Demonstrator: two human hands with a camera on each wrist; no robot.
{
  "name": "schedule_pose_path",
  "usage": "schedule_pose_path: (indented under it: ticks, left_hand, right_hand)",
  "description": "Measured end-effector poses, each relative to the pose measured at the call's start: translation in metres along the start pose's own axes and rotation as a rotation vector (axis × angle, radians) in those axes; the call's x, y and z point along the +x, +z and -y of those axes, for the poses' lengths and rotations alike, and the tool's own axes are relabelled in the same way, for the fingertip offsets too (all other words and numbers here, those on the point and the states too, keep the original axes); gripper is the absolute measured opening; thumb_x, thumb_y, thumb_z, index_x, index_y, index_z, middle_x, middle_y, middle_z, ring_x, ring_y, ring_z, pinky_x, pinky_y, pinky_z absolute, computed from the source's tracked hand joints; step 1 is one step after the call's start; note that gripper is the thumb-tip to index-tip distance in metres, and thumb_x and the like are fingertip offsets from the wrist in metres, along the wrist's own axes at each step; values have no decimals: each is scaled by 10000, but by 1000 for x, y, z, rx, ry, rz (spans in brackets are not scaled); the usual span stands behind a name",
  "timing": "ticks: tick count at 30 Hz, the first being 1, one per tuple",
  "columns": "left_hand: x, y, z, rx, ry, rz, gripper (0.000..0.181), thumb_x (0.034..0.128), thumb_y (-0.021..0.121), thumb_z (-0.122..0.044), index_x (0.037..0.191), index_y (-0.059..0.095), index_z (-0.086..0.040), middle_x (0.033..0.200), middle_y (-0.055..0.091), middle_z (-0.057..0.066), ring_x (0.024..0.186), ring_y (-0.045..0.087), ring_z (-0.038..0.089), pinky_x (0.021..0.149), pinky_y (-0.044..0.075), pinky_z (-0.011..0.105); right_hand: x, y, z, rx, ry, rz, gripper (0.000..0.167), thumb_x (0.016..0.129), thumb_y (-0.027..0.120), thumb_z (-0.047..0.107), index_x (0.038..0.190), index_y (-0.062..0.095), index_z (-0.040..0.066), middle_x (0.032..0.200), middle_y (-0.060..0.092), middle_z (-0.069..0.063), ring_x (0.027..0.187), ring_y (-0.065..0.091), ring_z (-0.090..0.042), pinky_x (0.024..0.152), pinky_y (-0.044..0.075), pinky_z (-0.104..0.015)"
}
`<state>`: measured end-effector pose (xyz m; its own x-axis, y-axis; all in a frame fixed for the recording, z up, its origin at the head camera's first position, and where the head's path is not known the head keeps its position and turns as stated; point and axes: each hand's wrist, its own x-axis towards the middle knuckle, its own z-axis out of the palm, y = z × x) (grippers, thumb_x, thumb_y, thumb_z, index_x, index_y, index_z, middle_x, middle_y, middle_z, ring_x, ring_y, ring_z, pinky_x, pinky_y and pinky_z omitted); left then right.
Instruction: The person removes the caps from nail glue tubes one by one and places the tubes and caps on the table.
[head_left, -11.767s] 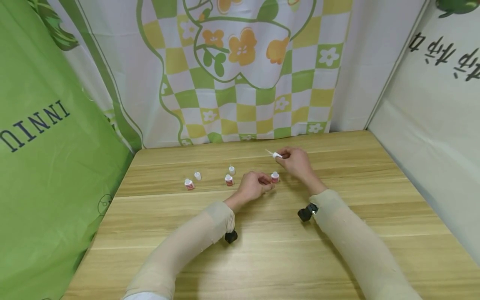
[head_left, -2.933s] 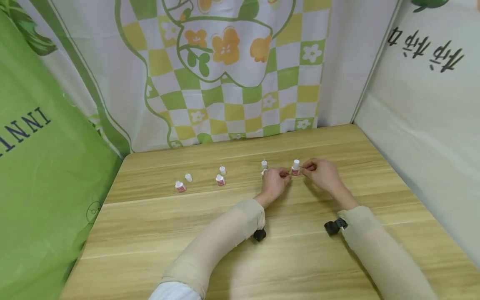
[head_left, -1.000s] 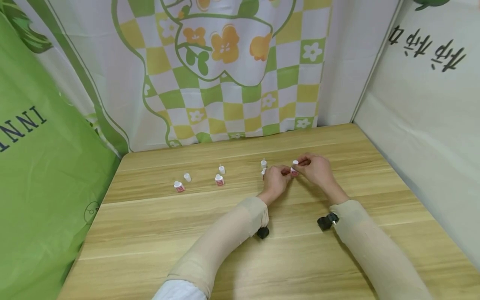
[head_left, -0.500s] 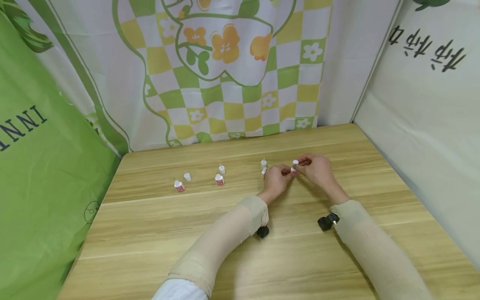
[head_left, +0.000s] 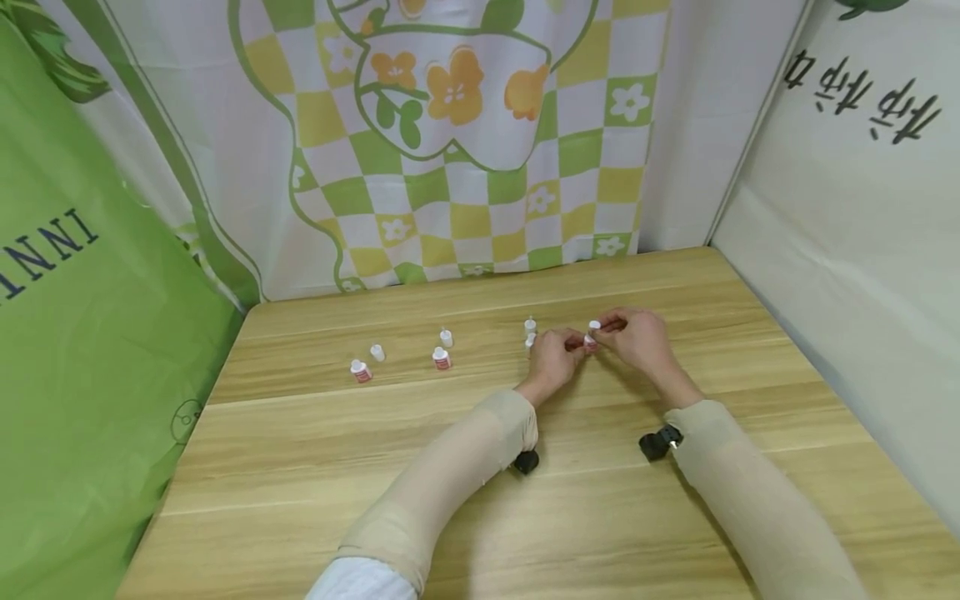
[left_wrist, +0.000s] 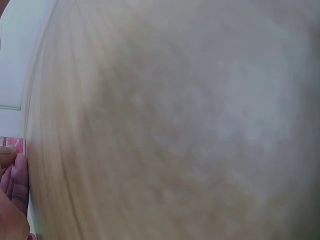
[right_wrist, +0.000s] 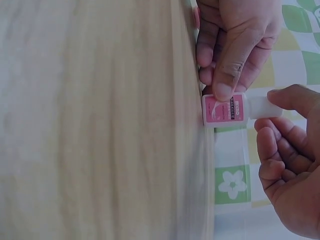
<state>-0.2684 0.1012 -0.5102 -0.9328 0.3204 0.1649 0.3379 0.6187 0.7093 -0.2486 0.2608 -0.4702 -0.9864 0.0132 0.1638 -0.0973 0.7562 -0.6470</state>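
A small white nail glue bottle [right_wrist: 220,111] with a pink label stands upright at the right end of a row on the table. My left hand [head_left: 553,358] holds its body between thumb and fingers. The thumb and a finger of my right hand [head_left: 639,340] pinch its white cap [right_wrist: 264,107], which sits at the bottle's neck. Just left of my left hand, another bottle [head_left: 530,340] is partly hidden by that hand, with a white cap [head_left: 530,325] behind it, thin stem up. The left wrist view shows only a sliver of pink label [left_wrist: 19,144] and fingers.
Farther left stand two uncapped bottles, one in the middle [head_left: 441,359] and one at the left [head_left: 361,372]. Behind them are their caps, a middle cap [head_left: 446,338] and a left cap [head_left: 377,352]. A patterned curtain [head_left: 480,208] hangs along the wooden table's [head_left: 480,500] back edge.
The cap earlier in my right hand now stands behind the third bottle. Both hands have moved right to the last bottle, and my right fingers have come onto its cap.
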Motion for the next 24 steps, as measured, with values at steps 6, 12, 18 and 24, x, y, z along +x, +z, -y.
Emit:
schedule_pose_path:
  ticks: [6, 12, 18, 24]
  left_hand:
    - [0, 1, -1, 10, 1, 4, 153, 938, 709, -235, 1050, 780, -161, 1003, 787, -47, 972, 724, 98, 868, 555, 233]
    - [1, 1, 0, 0, 1, 8, 151, 933, 714, -231, 1048, 783, -161, 1002, 788, -43, 970, 723, 99, 870, 554, 241]
    - [0, 1, 1, -35, 5, 20, 152, 918, 731, -252, 1023, 785, -157, 965, 790, -41, 862, 728, 63, 797, 542, 175]
    - [1, 1, 2, -43, 14, 12, 136, 914, 729, -260, 1001, 789, -174, 953, 790, -57, 888, 726, 49, 838, 542, 183]
  right_hand:
    - [1, -1, -4, 25, -9, 14, 215, 904, 743, 206, 1013, 743, 20, 962, 768, -159, 868, 732, -274, 774, 571, -385]
    - [2, -2, -6, 26, -8, 20, 212, 901, 749, 216, 1009, 744, 33, 961, 769, -151, 863, 730, -267, 754, 569, -352]
    - [2, 1, -6, 19, 9, 5, 221, 898, 750, 237, 999, 746, 40, 962, 769, -143, 852, 722, -260, 727, 541, -302]
    - [2, 2, -5, 21, -1, -3, 201, 886, 758, 223, 982, 754, 47, 935, 773, -130, 827, 718, -235, 718, 515, -266]
